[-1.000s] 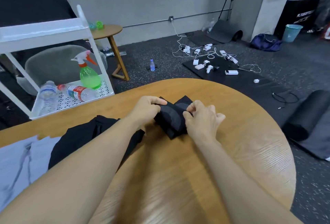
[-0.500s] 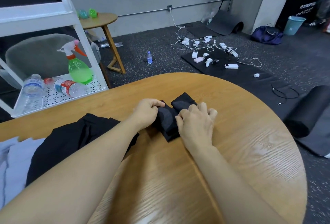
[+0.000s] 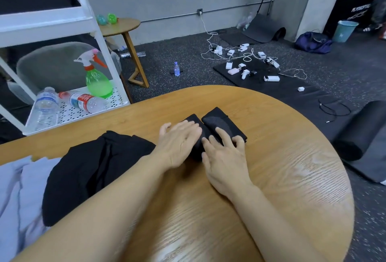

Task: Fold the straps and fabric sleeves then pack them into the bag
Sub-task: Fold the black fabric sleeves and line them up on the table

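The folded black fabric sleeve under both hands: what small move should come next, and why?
Probably lift the folded black fabric sleeve toward the bag: the left hand and right hand already press it flat on the round wooden table. No bag is clearly identifiable.

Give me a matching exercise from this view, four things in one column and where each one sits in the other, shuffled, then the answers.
Things:
1. green spray bottle
2. folded black fabric sleeve
3. teal bin
4. black garment

Places:
A. on the wooden table, under both hands
B. on the floor, far right by the wall
C. on the white cart shelf
D. on the table, left of the left forearm

Pairs: 1-C, 2-A, 3-B, 4-D
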### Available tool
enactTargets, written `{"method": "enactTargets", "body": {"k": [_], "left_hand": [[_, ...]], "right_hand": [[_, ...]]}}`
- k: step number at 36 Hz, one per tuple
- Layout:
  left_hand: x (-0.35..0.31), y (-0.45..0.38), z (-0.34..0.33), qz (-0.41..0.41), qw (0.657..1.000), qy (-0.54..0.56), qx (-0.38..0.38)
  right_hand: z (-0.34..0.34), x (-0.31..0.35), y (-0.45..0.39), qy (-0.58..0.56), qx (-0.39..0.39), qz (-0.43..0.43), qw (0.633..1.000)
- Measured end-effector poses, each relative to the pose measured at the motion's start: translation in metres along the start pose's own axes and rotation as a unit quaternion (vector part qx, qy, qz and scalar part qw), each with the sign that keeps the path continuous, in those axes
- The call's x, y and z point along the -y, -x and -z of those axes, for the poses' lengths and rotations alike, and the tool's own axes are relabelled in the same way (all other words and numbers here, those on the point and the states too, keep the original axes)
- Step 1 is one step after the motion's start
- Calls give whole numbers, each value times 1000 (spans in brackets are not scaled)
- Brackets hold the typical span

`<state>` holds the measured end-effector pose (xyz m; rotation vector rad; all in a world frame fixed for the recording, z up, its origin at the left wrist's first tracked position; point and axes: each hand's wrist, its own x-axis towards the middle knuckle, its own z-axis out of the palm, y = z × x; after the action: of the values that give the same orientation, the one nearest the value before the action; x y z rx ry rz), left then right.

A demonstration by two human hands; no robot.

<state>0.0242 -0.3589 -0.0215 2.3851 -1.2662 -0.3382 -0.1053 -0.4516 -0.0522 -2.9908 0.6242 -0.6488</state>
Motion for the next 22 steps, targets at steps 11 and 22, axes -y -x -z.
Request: {"method": "enactTargets", "body": {"k": [11, 22], "left_hand": [[-2, -3, 3, -12, 996, -61, 60], [12, 86, 8, -22, 998, 10, -65]], "right_hand": [[-5, 11, 2, -10, 0, -42, 999], [18, 28, 8, -36, -27, -22, 999]]}}
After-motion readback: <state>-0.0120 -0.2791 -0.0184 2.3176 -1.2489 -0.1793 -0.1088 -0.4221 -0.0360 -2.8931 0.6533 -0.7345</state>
